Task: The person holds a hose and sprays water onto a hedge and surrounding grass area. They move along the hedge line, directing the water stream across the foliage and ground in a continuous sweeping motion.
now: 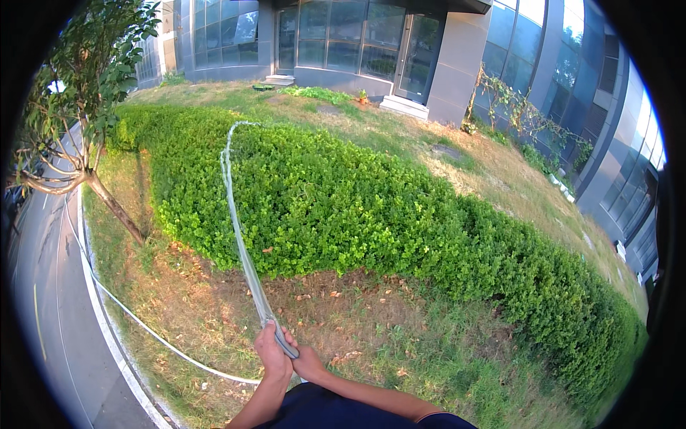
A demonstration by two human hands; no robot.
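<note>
My left hand [272, 351] is closed round the outlet end of a grey garden hose [286, 345], its thumb close to the mouth. Just behind it on the right, my right hand [308, 363] also grips the hose, with its fingers partly hidden by the hose and the other hand. From the mouth a stream of water [236, 214] arcs forward and left over a trimmed green hedge [332, 204]. It bends at the top and breaks up above the far side of the leaves.
A pale hose length [177, 351] runs across the grass from the kerb [96, 300] toward my hands. A leaning tree [115, 209] stands left of the hedge, beside the road [48, 322]. Beyond lie a lawn and a glass-fronted building [343, 43].
</note>
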